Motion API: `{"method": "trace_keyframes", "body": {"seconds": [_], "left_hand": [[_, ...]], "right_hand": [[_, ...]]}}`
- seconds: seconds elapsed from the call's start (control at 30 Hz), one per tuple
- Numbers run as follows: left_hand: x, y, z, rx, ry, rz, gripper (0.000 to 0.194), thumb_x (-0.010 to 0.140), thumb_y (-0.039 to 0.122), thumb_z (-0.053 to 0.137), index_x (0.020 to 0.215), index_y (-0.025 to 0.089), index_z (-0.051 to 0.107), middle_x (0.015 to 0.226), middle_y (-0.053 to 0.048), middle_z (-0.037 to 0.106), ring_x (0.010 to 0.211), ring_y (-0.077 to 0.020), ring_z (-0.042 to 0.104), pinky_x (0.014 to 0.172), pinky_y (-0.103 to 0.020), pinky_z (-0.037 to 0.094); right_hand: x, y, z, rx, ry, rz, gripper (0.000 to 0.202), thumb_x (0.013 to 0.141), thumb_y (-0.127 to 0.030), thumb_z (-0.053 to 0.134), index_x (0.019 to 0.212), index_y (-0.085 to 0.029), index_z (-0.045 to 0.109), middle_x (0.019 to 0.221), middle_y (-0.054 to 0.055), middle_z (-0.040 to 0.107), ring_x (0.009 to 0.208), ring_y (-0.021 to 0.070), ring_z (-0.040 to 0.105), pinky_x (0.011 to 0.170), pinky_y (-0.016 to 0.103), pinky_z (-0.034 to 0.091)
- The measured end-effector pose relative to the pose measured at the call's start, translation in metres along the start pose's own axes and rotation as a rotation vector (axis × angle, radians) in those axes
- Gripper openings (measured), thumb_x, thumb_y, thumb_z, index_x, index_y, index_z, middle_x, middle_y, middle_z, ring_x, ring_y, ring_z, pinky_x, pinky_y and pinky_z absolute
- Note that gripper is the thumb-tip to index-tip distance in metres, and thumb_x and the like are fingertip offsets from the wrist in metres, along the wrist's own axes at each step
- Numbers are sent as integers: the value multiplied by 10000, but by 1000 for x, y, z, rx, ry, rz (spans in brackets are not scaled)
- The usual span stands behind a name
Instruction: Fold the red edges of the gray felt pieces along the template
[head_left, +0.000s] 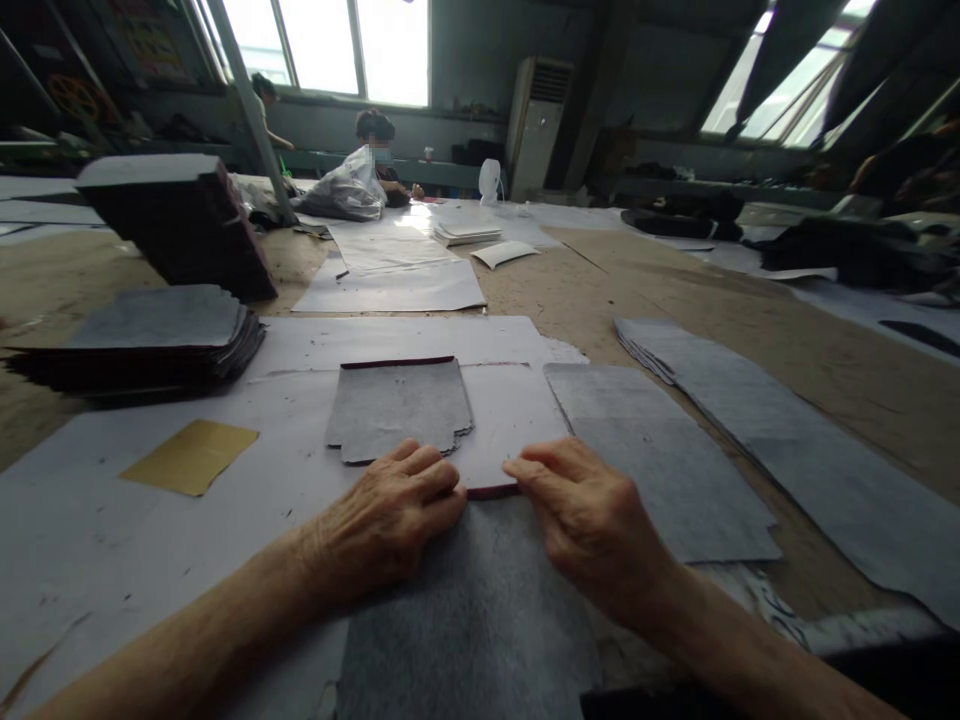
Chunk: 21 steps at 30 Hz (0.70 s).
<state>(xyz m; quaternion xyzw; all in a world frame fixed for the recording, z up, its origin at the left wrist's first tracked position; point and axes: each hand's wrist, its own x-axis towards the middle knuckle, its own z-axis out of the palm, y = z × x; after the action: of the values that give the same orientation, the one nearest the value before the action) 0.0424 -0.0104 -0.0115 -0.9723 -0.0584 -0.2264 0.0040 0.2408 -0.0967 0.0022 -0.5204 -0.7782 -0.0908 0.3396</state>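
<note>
A grey fabric panel (480,610) lies before me on white paper, its far edge folded over in a dark red strip (491,492). My left hand (397,505) rests with curled fingers on the left end of that folded edge. At the right end, my right hand (581,500) pinches the same edge between thumb and fingers. Just beyond my left hand lies a small stack of notched grey pieces (401,405), with a dark red strip along its far edge. Another grey panel (660,460) lies to the right of my right hand.
Long grey panels (795,440) overlap at the right. A thick stack of pieces (150,330) and a taller leaning stack (180,220) stand at the left, near a tan card (191,457). Farther off are white sheets (390,285), a plastic bag (345,188) and a seated person (382,165).
</note>
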Motion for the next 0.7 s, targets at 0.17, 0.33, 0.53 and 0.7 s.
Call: {"method": "trace_keyframes", "body": {"seconds": [0.17,0.33,0.53,0.7], "left_hand": [[1,0,-1,-15,-38,-15,223,818,43,374,900,120,566,807,-58,533,731,-178,420,673,-345,384],[-10,-7,-8,-189,-31,-62,335,815,6,371,1091,116,527,871,-68,540,781,-160,446,709,-304,434],[-31,-15,-19,-275,65,-159,278,861,55,386,1052,152,562,846,-57,549,767,-132,474,668,-265,451],[-35,-14,-18,-161,49,-105,291,806,14,406,1018,133,567,850,-72,545,750,-147,447,643,-287,448]], "right_hand": [[1,-22,24,-111,-163,-150,283,786,-13,362,818,-81,634,730,97,556,705,198,465,620,319,452],[-7,-18,21,-84,-203,-174,307,791,2,362,960,-70,609,793,92,560,758,194,464,683,308,467],[-7,-17,22,-103,-164,-173,321,808,-10,351,996,-85,599,770,69,570,749,187,485,656,296,469],[-5,-19,23,-169,-168,-206,357,809,-6,350,1068,-79,584,775,63,584,725,190,493,610,292,466]]}}
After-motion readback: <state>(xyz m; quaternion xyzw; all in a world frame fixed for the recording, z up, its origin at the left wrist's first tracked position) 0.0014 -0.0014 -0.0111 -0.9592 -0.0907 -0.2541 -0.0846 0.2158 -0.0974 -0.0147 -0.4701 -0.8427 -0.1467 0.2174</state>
